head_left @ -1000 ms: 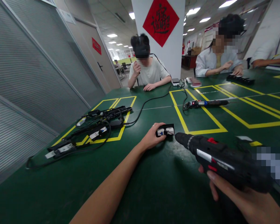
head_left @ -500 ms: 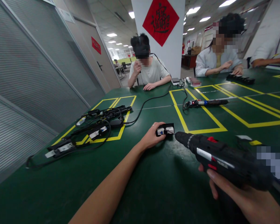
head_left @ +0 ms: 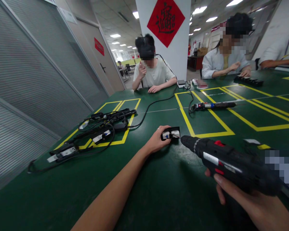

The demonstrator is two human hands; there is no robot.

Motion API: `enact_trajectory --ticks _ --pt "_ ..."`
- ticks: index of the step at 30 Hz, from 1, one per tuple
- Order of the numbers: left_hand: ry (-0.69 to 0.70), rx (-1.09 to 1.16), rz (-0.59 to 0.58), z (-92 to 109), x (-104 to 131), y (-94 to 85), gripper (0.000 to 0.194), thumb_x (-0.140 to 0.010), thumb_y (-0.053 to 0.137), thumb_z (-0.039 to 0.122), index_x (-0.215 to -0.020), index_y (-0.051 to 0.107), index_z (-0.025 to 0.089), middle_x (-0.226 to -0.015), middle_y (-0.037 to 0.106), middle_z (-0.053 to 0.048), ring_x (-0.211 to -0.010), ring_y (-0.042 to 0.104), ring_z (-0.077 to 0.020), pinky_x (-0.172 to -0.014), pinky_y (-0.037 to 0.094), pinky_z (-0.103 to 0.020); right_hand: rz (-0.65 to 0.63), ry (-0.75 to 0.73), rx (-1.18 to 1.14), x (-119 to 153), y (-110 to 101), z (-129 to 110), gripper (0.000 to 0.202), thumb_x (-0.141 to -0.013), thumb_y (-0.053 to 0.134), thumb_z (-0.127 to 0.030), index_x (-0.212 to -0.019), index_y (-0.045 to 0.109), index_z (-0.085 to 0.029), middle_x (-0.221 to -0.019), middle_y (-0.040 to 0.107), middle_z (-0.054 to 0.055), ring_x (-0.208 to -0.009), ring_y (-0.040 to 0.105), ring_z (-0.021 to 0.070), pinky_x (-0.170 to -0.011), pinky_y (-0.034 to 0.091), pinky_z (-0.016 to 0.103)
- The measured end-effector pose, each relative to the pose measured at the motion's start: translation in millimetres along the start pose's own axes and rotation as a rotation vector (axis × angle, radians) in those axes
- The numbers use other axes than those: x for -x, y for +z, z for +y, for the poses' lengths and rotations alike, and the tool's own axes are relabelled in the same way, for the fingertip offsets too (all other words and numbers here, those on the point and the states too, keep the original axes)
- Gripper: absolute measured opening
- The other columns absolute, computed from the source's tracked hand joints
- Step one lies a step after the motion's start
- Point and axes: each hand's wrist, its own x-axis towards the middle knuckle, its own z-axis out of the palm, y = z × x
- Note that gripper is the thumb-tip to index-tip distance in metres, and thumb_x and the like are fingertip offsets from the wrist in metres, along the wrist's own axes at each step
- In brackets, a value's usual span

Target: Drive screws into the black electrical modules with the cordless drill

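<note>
Over the table [head_left: 50, 199], pinching a black box [head_left: 175, 134] with the left hand [head_left: 156, 141], clasping a drill [head_left: 225, 160] with the right hand [head_left: 257, 203]; might skid sideways through tilt or loose bracing.

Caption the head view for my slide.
Left hand steadies a small black-and-white part on the green table as the right hand aims a cordless drill at it.

Bare left forearm [head_left: 121, 178], thin ring [head_left: 158, 129] on left fingers [head_left: 162, 128]
</note>
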Motion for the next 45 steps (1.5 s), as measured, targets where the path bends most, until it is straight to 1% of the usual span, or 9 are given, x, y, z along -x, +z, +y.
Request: enact_trajectory --ticks 7,11,14,19,26,32,39,42,45 --pt "-0.013 0.017 0.029 -2 -1 2.5 0.051 -0.080 0.060 0.036 -0.127 0.046 0.023 -0.123 0.051 -0.008 -0.114 0.051 -0.0232 -0.102 0.041 -0.040 -0.063 0.000 -0.014 -1 -3 4 0.045 -0.082 0.048 -0.059 -0.055 0.062 -0.027 -0.082 0.076 0.000 -0.089 0.071 0.0217 -0.077 0.055 0.020" --pt "0.002 0.011 0.035 -3 -1 3.6 0.051 -0.079 0.061 0.036 -0.127 0.046 0.023 -0.122 0.051 -0.008 -0.114 0.051 -0.0228 -0.102 0.040 -0.039 -0.022 0.004 -0.049 1 0 0 0.045 -0.081 0.048 -0.060 -0.055 0.064 -0.028 -0.083 0.077 0.001 -0.093 0.071 0.0231 -0.083 0.054 0.022" --pt "0.006 0.007 0.032 -3 -1 3.1 0.052 -0.080 0.061 0.036 -0.127 0.046 0.023 -0.123 0.051 -0.008 -0.115 0.051 -0.0230 -0.103 0.040 -0.039 -0.002 0.021 -0.058 1 1 0 0.047 -0.083 0.045 -0.061 -0.057 0.066 -0.027 -0.089 0.077 0.003 -0.097 0.069 0.0247 -0.078 0.056 0.023" --pt "0.022 0.007 0.030 -4 -1 2.8 0.051 -0.080 0.061 0.035 -0.127 0.046 0.022 -0.122 0.051 -0.009 -0.115 0.051 -0.0230 -0.103 0.040 -0.039 -0.087 0.002 -0.079 -3 -1 4 0.047 -0.085 0.044 -0.058 -0.057 0.065 -0.027 -0.099 0.076 0.001 -0.102 0.068 0.0227 -0.084 0.053 0.021" --pt "0.031 -0.006 0.040 -6 -2 4.2 0.050 -0.079 0.062 0.034 -0.126 0.047 0.023 -0.120 0.052 -0.008 -0.113 0.052 -0.0224 -0.103 0.040 -0.039 -0.028 0.000 -0.085 -2 2 1 0.045 -0.083 0.047 -0.060 -0.058 0.067 -0.027 -0.091 0.078 0.002 -0.095 0.070 0.0239 -0.081 0.055 0.024" --pt "0.042 0.000 0.044 -6 -2 3.8 0.051 -0.079 0.062 0.035 -0.127 0.046 0.022 -0.120 0.052 -0.008 -0.112 0.052 -0.0218 -0.103 0.040 -0.038 -0.028 0.022 -0.143 0 2 -10 0.046 -0.087 0.046 -0.054 -0.052 0.060 -0.026 -0.061 0.067 0.000 -0.067 0.068 0.0180 -0.084 0.052 0.031" --pt "0.026 -0.011 0.040 -6 -2 3.0 0.051 -0.080 0.062 0.035 -0.126 0.047 0.022 -0.120 0.052 -0.008 -0.112 0.052 -0.0223 -0.103 0.040 -0.038 -0.079 0.063 -0.171 -3 1 -7 0.045 -0.082 0.046 -0.062 -0.056 0.062 -0.028 -0.061 0.069 0.003 -0.100 0.068 0.0257 -0.078 0.055 0.026" --pt "0.013 -0.003 0.030 -3 -1 2.0 0.050 -0.080 0.061 0.036 -0.126 0.046 0.023 -0.121 0.052 -0.008 -0.113 0.052 -0.0225 -0.102 0.041 -0.038 -0.094 0.101 -0.186 -3 1 -2 0.047 -0.082 0.044 -0.063 -0.056 0.060 -0.028 -0.062 0.069 0.003 -0.103 0.066 0.0263 -0.073 0.057 0.026" --pt "0.016 0.001 0.036 -3 -1 2.3 0.050 -0.080 0.061 0.035 -0.126 0.047 0.023 -0.121 0.052 -0.008 -0.113 0.052 -0.0225 -0.101 0.041 -0.038 -0.091 0.081 -0.147 -3 0 3 0.047 -0.083 0.044 -0.063 -0.057 0.062 -0.028 -0.067 0.070 0.003 -0.101 0.067 0.0253 -0.081 0.055 0.027"
